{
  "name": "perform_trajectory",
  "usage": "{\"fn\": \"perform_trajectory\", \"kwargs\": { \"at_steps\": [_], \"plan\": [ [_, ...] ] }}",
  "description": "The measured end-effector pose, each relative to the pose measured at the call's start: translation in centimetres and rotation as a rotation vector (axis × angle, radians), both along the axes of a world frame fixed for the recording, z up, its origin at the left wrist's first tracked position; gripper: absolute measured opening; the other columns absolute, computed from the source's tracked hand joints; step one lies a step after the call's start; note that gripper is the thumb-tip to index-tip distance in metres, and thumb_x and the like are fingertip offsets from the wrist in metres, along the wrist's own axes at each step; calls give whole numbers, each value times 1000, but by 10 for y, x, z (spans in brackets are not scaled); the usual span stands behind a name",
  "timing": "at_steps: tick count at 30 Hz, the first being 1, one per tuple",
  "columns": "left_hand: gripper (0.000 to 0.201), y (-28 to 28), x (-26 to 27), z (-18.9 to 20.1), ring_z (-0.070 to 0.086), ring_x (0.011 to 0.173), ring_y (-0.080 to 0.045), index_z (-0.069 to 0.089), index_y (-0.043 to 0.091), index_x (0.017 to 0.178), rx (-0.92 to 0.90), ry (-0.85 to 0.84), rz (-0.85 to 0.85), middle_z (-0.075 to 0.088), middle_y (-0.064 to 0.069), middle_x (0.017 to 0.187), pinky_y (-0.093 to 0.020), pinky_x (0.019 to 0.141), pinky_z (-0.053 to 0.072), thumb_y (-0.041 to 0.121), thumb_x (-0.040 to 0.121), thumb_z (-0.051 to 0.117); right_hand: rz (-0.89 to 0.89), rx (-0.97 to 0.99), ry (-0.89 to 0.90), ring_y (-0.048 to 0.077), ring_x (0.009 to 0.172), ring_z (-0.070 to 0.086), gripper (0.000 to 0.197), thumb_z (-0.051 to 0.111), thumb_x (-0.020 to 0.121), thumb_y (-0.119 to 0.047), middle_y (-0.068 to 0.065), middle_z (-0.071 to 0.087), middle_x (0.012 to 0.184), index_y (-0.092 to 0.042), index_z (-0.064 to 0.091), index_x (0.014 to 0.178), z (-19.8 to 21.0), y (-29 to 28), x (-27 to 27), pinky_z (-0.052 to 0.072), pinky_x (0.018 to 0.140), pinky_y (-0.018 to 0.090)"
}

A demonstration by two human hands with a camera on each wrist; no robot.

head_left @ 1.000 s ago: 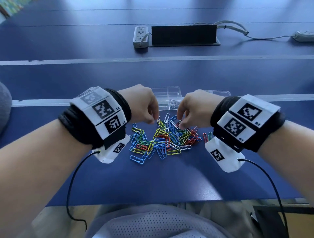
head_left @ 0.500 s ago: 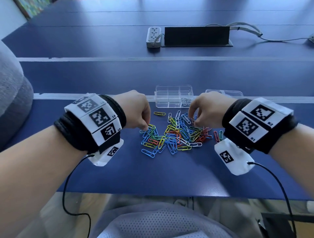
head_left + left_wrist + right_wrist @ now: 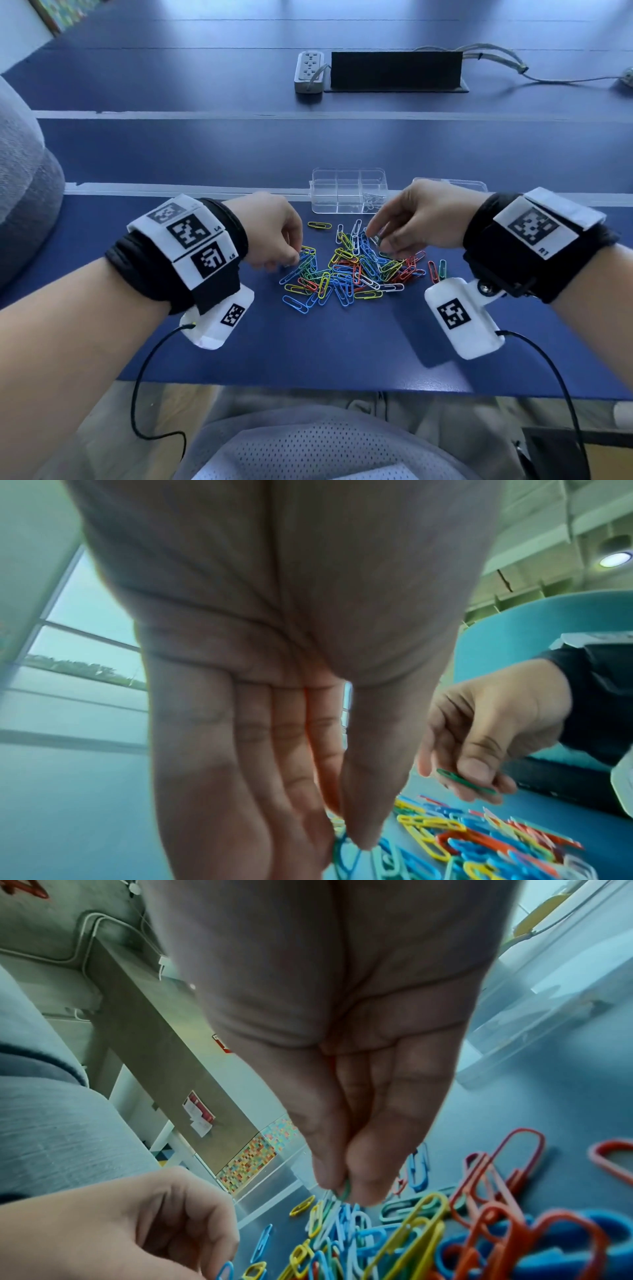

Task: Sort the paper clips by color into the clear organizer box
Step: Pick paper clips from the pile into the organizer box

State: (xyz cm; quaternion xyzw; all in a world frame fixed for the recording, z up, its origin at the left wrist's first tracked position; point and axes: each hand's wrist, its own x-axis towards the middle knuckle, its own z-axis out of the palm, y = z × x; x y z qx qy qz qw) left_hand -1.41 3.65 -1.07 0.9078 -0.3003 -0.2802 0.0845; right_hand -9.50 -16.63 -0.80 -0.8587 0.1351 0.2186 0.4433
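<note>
Here, the pile of paper clips (image 3: 349, 267) lay loose on the blue table (image 3: 342, 349), in mixed blue, yellow, red, green and white. The clear organizer box (image 3: 349, 192) stood just beyond the pile, at 12 o'clock from it, with a few clips in its near right compartment; their colour could not be told. Its lid (image 3: 455, 183) lay at 3 o'clock from the box.

The right hand (image 3: 414, 219) hung above the pile's 2 o'clock edge. Its thumb and fingertips pinched a green clip (image 3: 466, 781), clear of the heap.

The left hand (image 3: 274, 233) sat at the pile's 9 o'clock edge, fingers pressed together and pointed down, fingertips (image 3: 363, 834) touching the clips there. It appeared to pinch a blue or green one, but the wrist view was too blurred to confirm a hold.

A single yellow clip (image 3: 319, 225) lay apart at 11 o'clock from the pile. A power strip (image 3: 308, 75) rested far back at 12 o'clock.
</note>
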Motion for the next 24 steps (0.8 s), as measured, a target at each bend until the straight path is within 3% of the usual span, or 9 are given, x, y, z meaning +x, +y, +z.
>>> {"fn": "perform_trajectory", "kwargs": {
  "at_steps": [3, 5, 7, 11, 14, 16, 18, 21, 24],
  "plan": [
    [5, 3, 0, 2, 65, 60, -21, 65, 16, 82, -58, 50, 39, 70, -2, 66, -29, 66, 57, 13, 80, 61, -20, -26, 12, 20, 57, 57, 23, 54, 83, 8, 13, 61, 72, -11, 66, 89, -2, 2, 0, 56, 61, 26],
    [9, 3, -1, 2, 66, 57, -21, 65, 18, 81, -83, 7, 60, 70, 0, 67, -28, 67, 56, 13, 79, 58, -75, -25, 17, 18, 53, 56, 27, 44, 85, 6, 12, 58, 67, -12, 63, 79, -3, 5, 1, 55, 56, 25],
    [10, 3, -2, 4, 64, 52, -18, 65, 20, 78, -98, -39, 68, 67, 4, 63, -26, 66, 55, 14, 78, 56, -93, -24, -2, 19, 52, 52, 25, 42, 85, 3, 10, 54, 65, -11, 58, 72, -4, 10, 3, 46, 50, 24],
    [14, 6, 1, 5, 62, 56, -20, 60, 20, 76, -181, 67, 90, 68, -3, 68, -27, 63, 54, 8, 81, 58, -10, -122, -43, 22, 60, 46, 11, 50, 82, -11, 8, 58, 71, -14, 60, 77, -5, 18, 5, 38, 51, 26],
    [17, 9, 3, 3, 63, 64, -24, 63, 18, 90, -230, 165, 115, 66, -8, 72, -33, 70, 57, 3, 84, 57, 89, -268, -70, 9, 54, 47, 9, 59, 82, -21, -7, 59, 69, -24, 67, 84, 1, 23, 4, 36, 52, 21],
    [24, 9, 2, 1, 63, 64, -24, 65, 17, 96, -223, 175, 123, 65, -6, 70, -33, 73, 56, 2, 84, 50, 129, -366, -104, 3, 53, 45, 9, 62, 82, -22, -8, 54, 63, -29, 68, 85, 4, 24, 3, 35, 49, 16],
    [27, 8, 0, 1, 64, 61, -21, 65, 19, 86, -214, 147, 128, 64, -2, 66, -28, 71, 54, 3, 84, 43, 147, -422, -121, 3, 51, 44, 9, 65, 81, -22, -7, 49, 57, -30, 67, 80, 5, 24, 2, 37, 48, 17],
    [26, 5, -5, 2, 59, 57, -19, 52, 21, 69, -199, 127, 122, 61, -2, 62, -23, 60, 46, 5, 84, 38, 167, -461, -87, 10, 53, 49, 5, 73, 75, -30, -6, 49, 56, -28, 68, 73, 5, 25, -1, 46, 55, 23],
    [27, 2, -6, 0, 48, 56, -23, 42, 21, 64, -171, 145, 106, 52, -7, 59, -26, 61, 38, 10, 88, 37, 241, -526, -59, 5, 50, 46, 16, 76, 71, -36, -7, 50, 56, -24, 71, 79, 3, 31, -5, 40, 45, 18]
  ]
}}
